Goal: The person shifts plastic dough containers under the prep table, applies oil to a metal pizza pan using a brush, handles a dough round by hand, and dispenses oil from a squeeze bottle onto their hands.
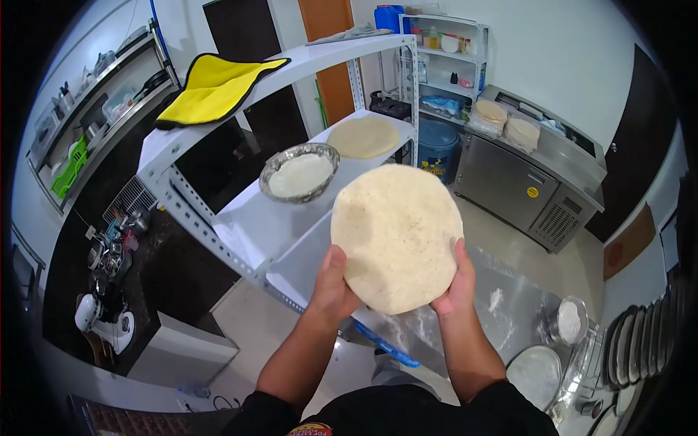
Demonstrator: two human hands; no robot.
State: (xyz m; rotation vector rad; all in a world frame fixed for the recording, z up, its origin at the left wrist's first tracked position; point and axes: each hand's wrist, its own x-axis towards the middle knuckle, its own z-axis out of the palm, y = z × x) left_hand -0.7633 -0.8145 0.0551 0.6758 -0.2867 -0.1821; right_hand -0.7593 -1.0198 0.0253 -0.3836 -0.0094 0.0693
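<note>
Two sides of the crust [397,236] are held by the left hand [331,291] and right hand [456,287]. Grip softly, so it won't bend or rip.

No lettering, shirt badge [310,430] included, reads clearly.

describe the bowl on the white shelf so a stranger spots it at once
Find the white shelving unit topped with a yellow cloth. One shelf down, beside a flat dough round, sits the bowl. Unlike that round, it has raised, mottled sides around white powder.
</note>
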